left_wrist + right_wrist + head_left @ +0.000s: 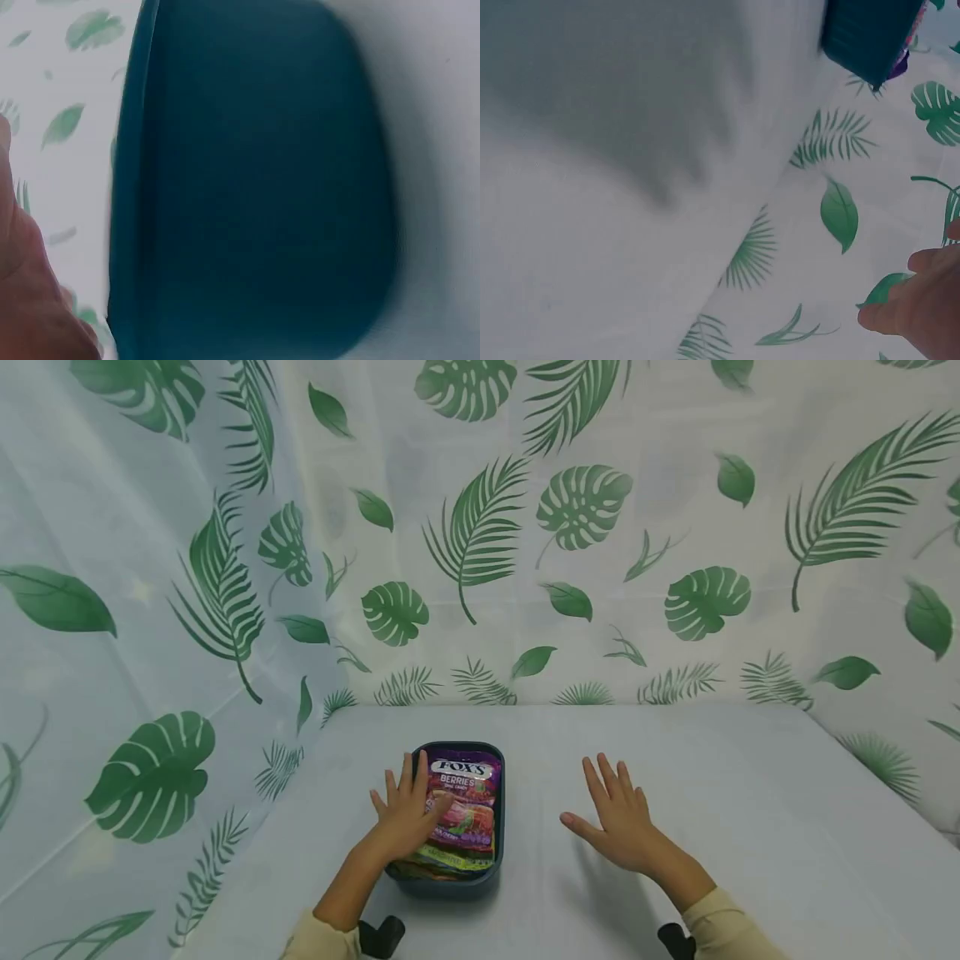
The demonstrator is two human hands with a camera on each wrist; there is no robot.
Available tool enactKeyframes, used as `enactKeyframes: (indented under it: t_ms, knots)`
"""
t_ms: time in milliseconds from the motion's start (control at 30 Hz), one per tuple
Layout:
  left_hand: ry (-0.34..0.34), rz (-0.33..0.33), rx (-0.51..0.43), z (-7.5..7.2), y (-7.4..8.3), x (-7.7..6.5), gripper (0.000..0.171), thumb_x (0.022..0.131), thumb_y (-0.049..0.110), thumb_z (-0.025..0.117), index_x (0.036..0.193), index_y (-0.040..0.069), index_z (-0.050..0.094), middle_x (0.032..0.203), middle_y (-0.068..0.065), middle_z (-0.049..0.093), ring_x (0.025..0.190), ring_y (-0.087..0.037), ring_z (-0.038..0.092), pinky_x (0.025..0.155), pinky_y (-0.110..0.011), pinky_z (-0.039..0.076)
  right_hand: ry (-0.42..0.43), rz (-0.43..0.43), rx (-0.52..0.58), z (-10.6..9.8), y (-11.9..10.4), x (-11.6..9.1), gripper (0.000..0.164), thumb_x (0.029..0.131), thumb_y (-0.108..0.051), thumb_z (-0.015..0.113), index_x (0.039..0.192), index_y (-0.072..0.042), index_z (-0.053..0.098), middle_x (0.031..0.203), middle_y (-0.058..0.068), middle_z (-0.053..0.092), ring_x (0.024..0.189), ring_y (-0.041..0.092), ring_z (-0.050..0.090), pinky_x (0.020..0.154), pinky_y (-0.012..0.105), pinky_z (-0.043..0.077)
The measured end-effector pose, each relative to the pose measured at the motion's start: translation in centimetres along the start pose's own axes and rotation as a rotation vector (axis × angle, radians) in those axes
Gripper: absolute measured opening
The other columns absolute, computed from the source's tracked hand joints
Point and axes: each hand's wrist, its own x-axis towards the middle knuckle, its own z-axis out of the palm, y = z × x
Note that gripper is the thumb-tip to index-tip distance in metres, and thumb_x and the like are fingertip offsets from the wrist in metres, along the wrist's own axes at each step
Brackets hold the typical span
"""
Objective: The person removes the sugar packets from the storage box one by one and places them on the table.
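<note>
A dark teal plastic bin (450, 889) stands on the white table, left of the middle in the head view. On top inside it lies a purple bag of Fox's Berries candy (465, 785); a green-and-yellow packet (453, 858) shows below, its kind unclear. Over the bin's left side my left hand (405, 818) is spread, thumb above the candy bag; whether it touches is unclear. The bin's outer wall (262, 180) fills the left wrist view. Right of the bin, my right hand (622, 827) hovers with fingers extended, holding nothing.
White cloth with green leaf prints (480, 527) hangs behind and beside the table (750, 827). The right hand's shadow (630, 97) falls on the tabletop. Dark straps or mounts (382, 937) sit at both wrists.
</note>
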Motion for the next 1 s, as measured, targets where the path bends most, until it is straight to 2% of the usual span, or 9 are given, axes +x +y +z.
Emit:
enactKeyframes:
  t_ms: [133, 267, 400, 500, 567, 733, 833, 900, 1000]
  knots:
    - [-0.010, -0.091, -0.224, -0.2, -2.3, 0.0, 0.085, 0.097, 0.061, 0.028, 0.152, 0.008, -0.010, 0.157, -0.023, -0.015, 0.139, -0.052, -0.017, 0.101, -0.075, -0.012, -0.022, 0.018, 0.127, 0.7, -0.7, 0.9, 0.090, 0.095, -0.045, 0.049, 0.148, 0.010, 0.002, 0.155, 0.032, -0.005, 0.142, 0.051, -0.009, 0.107, 0.072, 0.001]
    - [-0.057, -0.135, -0.455, -0.1, -4.5, 0.2, 0.084, 0.095, 0.065, 0.016, 0.151, 0.010, -0.014, 0.157, -0.021, -0.016, 0.142, -0.047, -0.019, 0.105, -0.072, -0.013, -0.085, 0.091, 0.254, 1.7, -1.4, 1.7, 0.089, 0.099, -0.046, 0.040, 0.147, 0.006, -0.013, 0.156, 0.025, -0.017, 0.143, 0.043, -0.017, 0.112, 0.066, -0.002]
    - [-0.058, -0.182, -0.688, 0.4, -5.9, 0.1, 0.077, 0.097, 0.062, 0.014, 0.153, 0.014, -0.008, 0.160, -0.015, -0.011, 0.145, -0.039, -0.015, 0.111, -0.066, -0.008, -0.112, 0.131, 0.357, 3.2, -2.5, 2.7, 0.088, 0.099, -0.050, 0.038, 0.148, -0.002, -0.016, 0.157, 0.019, -0.020, 0.144, 0.038, -0.018, 0.114, 0.062, -0.002]
    - [-0.028, -0.200, -0.812, 1.2, -6.4, -0.1, 0.073, 0.098, 0.060, 0.015, 0.154, 0.014, -0.002, 0.160, -0.015, -0.009, 0.146, -0.038, -0.013, 0.111, -0.065, -0.008, -0.097, 0.118, 0.428, 4.6, -3.6, 3.4, 0.089, 0.098, -0.050, 0.041, 0.149, -0.002, -0.014, 0.158, 0.019, -0.016, 0.146, 0.039, -0.012, 0.115, 0.059, 0.000]
    - [-0.022, -0.210, -0.875, 1.7, -6.7, -0.2, 0.073, 0.098, 0.060, 0.016, 0.154, 0.015, 0.001, 0.160, -0.015, -0.009, 0.146, -0.039, -0.014, 0.111, -0.066, -0.009, -0.079, 0.103, 0.472, 5.5, -4.3, 3.8, 0.090, 0.097, -0.048, 0.044, 0.150, 0.000, -0.011, 0.158, 0.021, -0.012, 0.146, 0.040, -0.008, 0.116, 0.058, 0.002]
    - [-0.077, -0.195, -0.987, 2.7, -7.1, -0.1, 0.079, 0.095, 0.066, 0.017, 0.154, 0.015, 0.002, 0.160, -0.017, -0.008, 0.145, -0.040, -0.013, 0.111, -0.065, -0.008, -0.048, 0.092, 0.554, 7.5, -6.1, 4.6, 0.087, 0.097, -0.040, 0.049, 0.150, 0.004, -0.004, 0.158, 0.024, -0.004, 0.146, 0.042, -0.001, 0.116, 0.059, 0.007]
    - [-0.087, -0.184, -1.008, 2.8, -7.3, -0.1, 0.081, 0.094, 0.067, 0.016, 0.154, 0.014, 0.002, 0.159, -0.019, -0.004, 0.145, -0.042, -0.010, 0.112, -0.065, -0.005, -0.029, 0.073, 0.614, 8.3, -7.1, 5.2, 0.085, 0.097, -0.035, 0.050, 0.150, 0.003, -0.004, 0.158, 0.025, 0.000, 0.146, 0.043, 0.001, 0.115, 0.061, 0.008]
    - [-0.070, -0.181, -1.005, 2.7, -7.3, -0.1, 0.080, 0.095, 0.066, 0.016, 0.154, 0.014, 0.002, 0.159, -0.020, -0.002, 0.145, -0.043, -0.007, 0.112, -0.065, -0.004, -0.008, 0.055, 0.648, 8.7, -7.8, 5.6, 0.085, 0.096, -0.032, 0.052, 0.150, 0.004, -0.003, 0.157, 0.027, 0.001, 0.145, 0.045, 0.003, 0.114, 0.062, 0.009]
    - [-0.064, -0.180, -1.000, 3.0, -7.3, -0.1, 0.079, 0.095, 0.066, 0.017, 0.154, 0.014, 0.003, 0.159, -0.021, 0.005, 0.146, -0.043, 0.001, 0.114, -0.063, 0.002, 0.014, 0.059, 0.632, 9.5, -8.3, 5.9, 0.087, 0.095, -0.029, 0.054, 0.148, 0.008, -0.003, 0.155, 0.031, -0.001, 0.144, 0.048, 0.001, 0.113, 0.063, 0.009]
